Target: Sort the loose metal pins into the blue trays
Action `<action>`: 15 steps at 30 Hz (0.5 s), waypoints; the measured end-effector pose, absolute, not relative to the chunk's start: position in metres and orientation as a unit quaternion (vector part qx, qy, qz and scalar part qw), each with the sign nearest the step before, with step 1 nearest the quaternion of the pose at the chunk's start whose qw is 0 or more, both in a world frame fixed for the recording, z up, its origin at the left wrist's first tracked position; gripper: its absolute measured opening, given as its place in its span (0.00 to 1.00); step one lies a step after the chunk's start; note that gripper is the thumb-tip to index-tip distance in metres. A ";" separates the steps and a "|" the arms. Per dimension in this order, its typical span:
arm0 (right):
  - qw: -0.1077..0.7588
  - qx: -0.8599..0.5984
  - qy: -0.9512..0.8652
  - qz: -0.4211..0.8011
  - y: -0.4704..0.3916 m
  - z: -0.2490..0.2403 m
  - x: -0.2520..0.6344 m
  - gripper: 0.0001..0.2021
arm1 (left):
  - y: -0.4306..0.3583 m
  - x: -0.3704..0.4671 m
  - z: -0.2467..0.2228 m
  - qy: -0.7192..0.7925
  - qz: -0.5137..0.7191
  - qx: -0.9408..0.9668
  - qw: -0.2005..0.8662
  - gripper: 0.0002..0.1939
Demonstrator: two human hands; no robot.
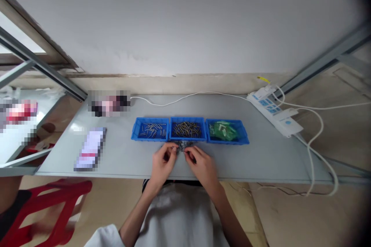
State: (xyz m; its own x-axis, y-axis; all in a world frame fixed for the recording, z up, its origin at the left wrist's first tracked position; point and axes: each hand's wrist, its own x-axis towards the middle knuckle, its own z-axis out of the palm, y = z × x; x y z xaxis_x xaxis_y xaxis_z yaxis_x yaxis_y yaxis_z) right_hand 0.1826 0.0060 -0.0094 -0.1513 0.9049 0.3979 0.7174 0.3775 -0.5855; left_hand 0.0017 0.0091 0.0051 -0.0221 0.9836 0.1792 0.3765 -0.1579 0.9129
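My left hand (163, 163) and my right hand (203, 165) face each other at the front of the table, thumb and fingers pinched. Between their fingertips lies a small pile of thin dark metal pins (184, 145); whatever each pinch holds is too small to make out. Just behind the pile stands the middle blue tray (188, 139), heaped with thin brassy and dark pins (186, 129). The left blue tray (138, 138) has loose silvery pins (152, 129) scattered in it. In the right blue tray (242, 139) sits green plastic packaging (225, 130).
A white power strip (274, 114) with plugs and white cables stands at the table's back right. On the left lie a blurred phone-like object (91, 148) and a blurred dark and pink item (110, 105). A red stool (55, 208) is on the floor, lower left, beside part of another person.
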 end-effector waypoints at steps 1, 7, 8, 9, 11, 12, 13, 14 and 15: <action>0.362 -0.545 -0.745 0.128 0.006 -0.010 0.183 0.09 | 0.009 0.002 0.004 0.549 0.443 0.625 0.335 0.13; 0.404 -0.538 -0.728 0.131 0.004 -0.001 0.184 0.05 | 0.009 0.005 -0.001 0.503 0.418 0.683 0.324 0.08; 0.414 -0.529 -0.728 0.140 0.004 0.000 0.184 0.05 | 0.009 0.004 -0.002 0.498 0.418 0.688 0.322 0.08; 0.422 -0.520 -0.728 0.149 0.004 0.001 0.184 0.05 | 0.009 0.004 -0.002 0.493 0.417 0.693 0.322 0.08; 0.431 -0.507 -0.729 0.162 0.003 0.003 0.183 0.06 | 0.010 0.003 -0.003 0.484 0.417 0.699 0.321 0.07; 0.434 -0.503 -0.729 0.166 0.003 0.004 0.182 0.06 | 0.011 0.003 -0.003 0.480 0.418 0.701 0.322 0.06; 0.439 -0.499 -0.728 0.169 0.004 0.005 0.181 0.06 | 0.011 0.002 -0.003 0.477 0.419 0.703 0.322 0.06; 0.443 -0.496 -0.726 0.173 0.004 0.006 0.180 0.06 | 0.011 0.002 -0.003 0.474 0.420 0.704 0.322 0.05; 0.448 -0.492 -0.725 0.177 0.004 0.007 0.179 0.06 | 0.011 0.002 -0.003 0.473 0.422 0.703 0.322 0.05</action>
